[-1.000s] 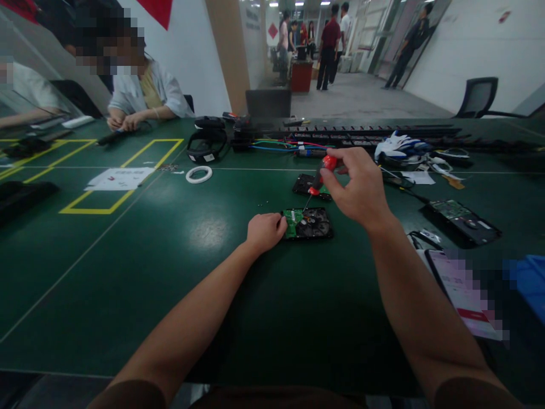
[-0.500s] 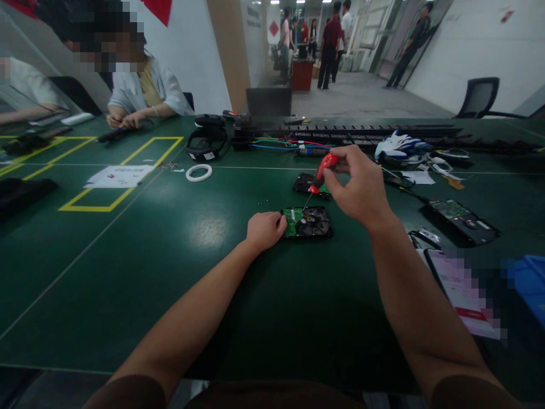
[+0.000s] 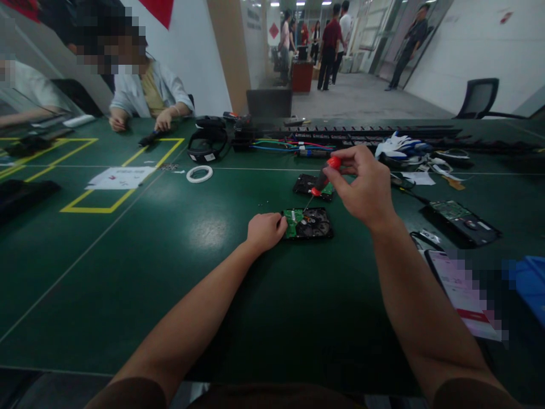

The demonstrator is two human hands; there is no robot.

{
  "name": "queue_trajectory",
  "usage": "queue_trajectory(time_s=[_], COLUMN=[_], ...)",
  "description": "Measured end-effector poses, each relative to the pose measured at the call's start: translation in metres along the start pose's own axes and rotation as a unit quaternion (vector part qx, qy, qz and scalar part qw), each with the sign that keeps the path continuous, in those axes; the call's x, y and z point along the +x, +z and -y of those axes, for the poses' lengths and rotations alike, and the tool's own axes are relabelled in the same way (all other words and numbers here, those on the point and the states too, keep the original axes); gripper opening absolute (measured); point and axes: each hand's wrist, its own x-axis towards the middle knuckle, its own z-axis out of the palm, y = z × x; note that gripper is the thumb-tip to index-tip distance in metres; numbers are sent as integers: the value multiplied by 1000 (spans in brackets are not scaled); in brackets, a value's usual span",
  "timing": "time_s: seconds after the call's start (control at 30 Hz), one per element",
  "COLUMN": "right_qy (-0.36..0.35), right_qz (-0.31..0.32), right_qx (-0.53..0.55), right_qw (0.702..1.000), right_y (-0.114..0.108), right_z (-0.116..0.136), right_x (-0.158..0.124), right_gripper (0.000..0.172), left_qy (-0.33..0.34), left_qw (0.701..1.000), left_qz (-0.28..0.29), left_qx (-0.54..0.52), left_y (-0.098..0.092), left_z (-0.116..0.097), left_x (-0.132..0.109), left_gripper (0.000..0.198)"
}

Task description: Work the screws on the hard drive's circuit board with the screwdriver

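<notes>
A hard drive (image 3: 317, 223) lies on the green table with its green circuit board facing up. My left hand (image 3: 266, 232) is closed on the drive's left edge. In my right hand (image 3: 364, 187) is a red and black screwdriver (image 3: 322, 180), tilted, its handle pinched between thumb and fingers. The thin shaft slants down to the drive, its tip at the circuit board near the middle. Just behind sits a second hard drive (image 3: 304, 184), partly covered by the screwdriver. Several tiny bits, probably screws, lie left of it.
To the right are another drive (image 3: 464, 220), a phone (image 3: 460, 284) and a blue bin (image 3: 530, 284). White gloves (image 3: 400, 149) and long black strips (image 3: 361, 135) line the back. A roll of white tape (image 3: 199, 174) lies left. A co-worker (image 3: 149, 94) sits across the table.
My right hand's fingers have shifted on the screwdriver handle, showing more of its black part. My left hand and the drive stay put. The co-worker's hands have moved apart, shifting a dark object rightward.
</notes>
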Motion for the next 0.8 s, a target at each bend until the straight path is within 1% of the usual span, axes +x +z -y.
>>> queue_trajectory(time_s=[0.07,0.17,0.33,0.5,0.6,0.73,0.8], right_qy=[2,-13,-34,-11,-11,-36,-36], right_qz=[0,7,25,7,1,26,31], right_qx=[1,-11,-37,-26,-13,-24,-30], right_qw=[1000,1000,998,1000,1000,999,998], right_y=[0,-1,-3,0,1,2,1], right_z=[1,4,5,2,0,0,1], right_x=[0,0,1,0,0,0,0], right_gripper=[25,22,32,29,29,35,39], left_qy=[-1,-1,1,-3,-5,-3,-4], left_qw=[1000,1000,1000,1000,1000,1000,1000], left_qz=[-1,-3,-5,-2,-1,-2,-2], left_qx=[0,-1,-3,-5,-6,-6,-5], left_y=[0,0,0,0,0,-1,-1], left_z=[0,-1,-1,-1,-1,-1,-1], left_x=[0,0,0,0,0,-1,-1], left_gripper=[45,45,47,45,45,46,46])
